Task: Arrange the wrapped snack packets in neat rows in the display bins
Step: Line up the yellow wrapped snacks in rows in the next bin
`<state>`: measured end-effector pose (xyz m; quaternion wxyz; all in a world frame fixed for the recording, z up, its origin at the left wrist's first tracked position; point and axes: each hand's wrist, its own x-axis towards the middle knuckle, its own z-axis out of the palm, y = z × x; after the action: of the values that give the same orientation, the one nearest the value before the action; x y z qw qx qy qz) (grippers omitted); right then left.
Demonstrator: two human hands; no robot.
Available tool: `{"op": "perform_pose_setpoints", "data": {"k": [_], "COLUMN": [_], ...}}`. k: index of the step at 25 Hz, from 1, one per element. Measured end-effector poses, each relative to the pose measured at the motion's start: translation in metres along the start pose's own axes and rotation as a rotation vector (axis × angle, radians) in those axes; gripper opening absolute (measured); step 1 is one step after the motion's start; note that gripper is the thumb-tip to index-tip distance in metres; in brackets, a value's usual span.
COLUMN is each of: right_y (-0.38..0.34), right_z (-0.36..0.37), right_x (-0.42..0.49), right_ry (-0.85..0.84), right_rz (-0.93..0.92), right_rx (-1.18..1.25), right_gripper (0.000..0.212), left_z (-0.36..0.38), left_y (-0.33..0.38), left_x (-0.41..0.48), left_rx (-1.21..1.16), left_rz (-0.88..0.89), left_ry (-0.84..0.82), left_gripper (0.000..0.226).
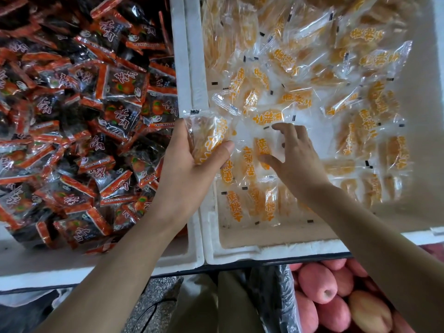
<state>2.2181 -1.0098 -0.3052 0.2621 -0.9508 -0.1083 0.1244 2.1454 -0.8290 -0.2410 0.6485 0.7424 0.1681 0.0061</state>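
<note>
A white foam bin [276,251] on the right holds several clear packets with orange print [295,97], some lying in a row along its near side [254,205], others loose. My left hand [192,169] grips a small stack of these orange packets [209,138] over the bin's left wall, thumb across the front. My right hand [295,159] reaches down into the bin with fingers spread, fingertips touching packets [262,145] lying in the middle. Whether it pinches one is unclear.
A second foam bin [182,258] on the left is heaped with red-and-black packets [115,92]. Below the bins, pink apples [322,287] sit at lower right. Speckled floor [156,304] shows between. The orange bin's far right wall [422,116] is bare.
</note>
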Motion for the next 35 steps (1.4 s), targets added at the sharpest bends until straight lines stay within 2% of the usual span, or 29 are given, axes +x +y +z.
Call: {"op": "perform_pose_setpoints", "data": {"k": [3, 6, 8, 14, 16, 19, 22, 23, 25, 26, 27, 30, 33, 35], "right_y": [0.001, 0.005, 0.004, -0.005, 0.003, 0.017, 0.013, 0.013, 0.02, 0.025, 0.032, 0.045, 0.034, 0.027], "right_z": [-0.004, 0.0, 0.008, 0.008, 0.0, -0.003, -0.001, -0.002, -0.009, -0.014, -0.017, -0.018, -0.015, -0.01], "right_x": [-0.005, -0.005, 0.0, 0.005, -0.001, -0.005, -0.007, -0.009, -0.008, -0.005, 0.0, 0.008, 0.007, 0.005], "right_ry": [0.008, -0.026, -0.053, -0.019, 0.007, -0.058, -0.111, -0.081, 0.139, 0.226, 0.242, 0.063, 0.022, -0.019], "right_rz": [-0.14, -0.45, -0.507, -0.453, -0.329, -0.119, -0.162, -0.193, -0.207, -0.154, -0.076, 0.036, -0.012, -0.027], "right_rx": [-0.121, -0.282, -0.308, -0.265, -0.183, -0.033, 0.088, 0.064, -0.054, -0.102, -0.136, -0.153, 0.093, 0.168], "right_gripper": [0.063, 0.059, 0.058, 0.06, 0.056, 0.052, 0.052, 0.051, 0.045, 0.044, 0.047, 0.058, 0.059, 0.056], "left_z": [0.003, 0.007, 0.011, 0.018, 0.019, 0.021, 0.029, 0.032, 0.038, 0.04, 0.042, 0.05, 0.057, 0.064], "left_y": [0.001, 0.002, 0.003, 0.006, 0.006, 0.003, 0.002, 0.002, 0.004, 0.005, 0.004, 0.006, 0.004, 0.002], "left_x": [0.001, 0.0, -0.001, -0.003, -0.002, -0.002, -0.002, -0.002, -0.001, 0.0, 0.001, 0.003, 0.005, 0.006], "left_rx": [0.014, 0.021, 0.029, 0.026, 0.024, 0.036, 0.032, 0.019, -0.004, -0.014, -0.018, -0.029, -0.02, 0.003], "left_rz": [0.016, 0.015, -0.002, -0.013, -0.015, -0.024, -0.036, -0.037, -0.036, -0.032, -0.029, -0.024, -0.016, -0.006], "left_ry": [-0.009, -0.018, -0.025, -0.029, -0.036, -0.041, -0.047, -0.053, -0.071, -0.076, -0.075, -0.078, -0.079, -0.065], "left_gripper": [0.025, 0.027, 0.029, 0.022, 0.021, 0.021, 0.023, 0.023, 0.022, 0.021, 0.02, 0.021, 0.02, 0.018]}}
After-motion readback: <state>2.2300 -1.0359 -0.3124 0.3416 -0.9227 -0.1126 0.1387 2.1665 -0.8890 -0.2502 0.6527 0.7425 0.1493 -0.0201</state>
